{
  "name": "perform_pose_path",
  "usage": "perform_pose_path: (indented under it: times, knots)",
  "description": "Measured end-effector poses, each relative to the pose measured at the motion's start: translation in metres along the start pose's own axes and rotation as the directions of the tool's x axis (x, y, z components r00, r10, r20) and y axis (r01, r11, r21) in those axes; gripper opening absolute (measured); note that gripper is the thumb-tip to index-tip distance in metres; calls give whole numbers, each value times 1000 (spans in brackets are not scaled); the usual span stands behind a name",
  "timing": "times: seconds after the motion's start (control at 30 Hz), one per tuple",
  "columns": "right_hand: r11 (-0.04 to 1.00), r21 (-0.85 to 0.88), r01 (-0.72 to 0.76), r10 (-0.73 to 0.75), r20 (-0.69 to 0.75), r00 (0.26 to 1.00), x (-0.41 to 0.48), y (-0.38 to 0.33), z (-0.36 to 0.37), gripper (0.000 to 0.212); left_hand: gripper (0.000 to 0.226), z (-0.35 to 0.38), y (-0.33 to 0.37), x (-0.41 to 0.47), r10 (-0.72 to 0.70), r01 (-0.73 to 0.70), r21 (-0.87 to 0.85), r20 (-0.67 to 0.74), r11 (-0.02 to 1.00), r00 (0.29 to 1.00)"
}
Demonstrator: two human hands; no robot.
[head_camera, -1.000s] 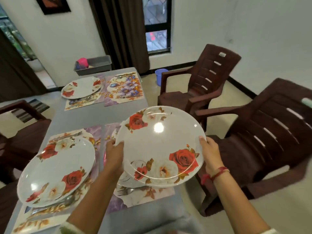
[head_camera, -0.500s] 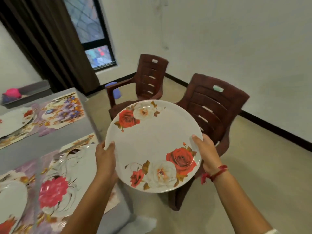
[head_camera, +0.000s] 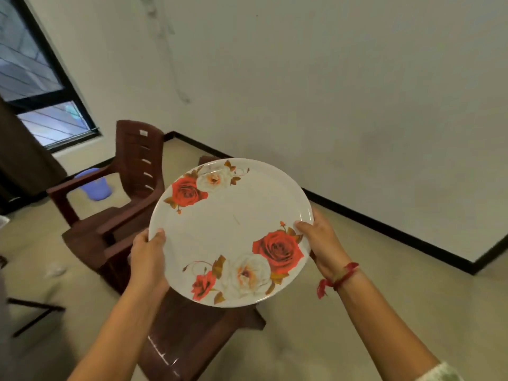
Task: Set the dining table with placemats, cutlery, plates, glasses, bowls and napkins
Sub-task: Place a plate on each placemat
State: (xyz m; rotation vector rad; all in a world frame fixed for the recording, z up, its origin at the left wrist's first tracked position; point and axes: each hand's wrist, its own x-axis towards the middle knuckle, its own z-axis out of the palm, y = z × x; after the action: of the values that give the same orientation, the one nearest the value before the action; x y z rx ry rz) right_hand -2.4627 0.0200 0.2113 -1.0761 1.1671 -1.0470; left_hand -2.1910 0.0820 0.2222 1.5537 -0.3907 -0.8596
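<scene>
Holding a round white plate in the air by its opposite edges, a person stands over the seat of a brown plastic chair, with the plate's face tipped up toward the camera. The left hand grips the plate's left edge, thumb laid over the rim and the other fingers hidden underneath. The right hand grips the right edge the same way, thumb on top and fingers out of sight below. A red thread bracelet circles the right wrist.

The plate is shallow, with a narrow raised rim and a plain white centre that carries one faint mark. Two flower prints sit across from each other. At the far-left rim is a red rose beside a white one with brown-gold leaves. At the near-right rim is a larger cluster: a big red rose, a full white rose with an orange heart, a small red rose, more leaves and a thin curling tendril.

A second brown chair with a slatted back stands further off to the left, and a pale blue bucket sits on the floor behind it. A dark-framed window and a dark curtain fill the left side. The white wall meets the beige floor along a black skirting.
</scene>
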Motion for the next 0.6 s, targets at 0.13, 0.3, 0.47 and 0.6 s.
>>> perform_pose_path:
  times: [0.13,0.3,0.47,0.6]
  knots:
    - [999,41,-22,22,-16,1000,60,-6,-35,38,32,69,13,19,42,-43,19,12,999,999]
    - [999,42,12,-15,59,998,159,-24,-69,32,30,156,24,70,86,-86,15,-11,996,996]
    - [1000,-20,18,-16,86,996,276,-67,-90,31,16,244,55,130,69,-71,-46,-46,996,997]
    - [998,-58,36,-30,94,995,368,-92,-93,35,13,300,80,173,51,-59,-102,-78,993,996]
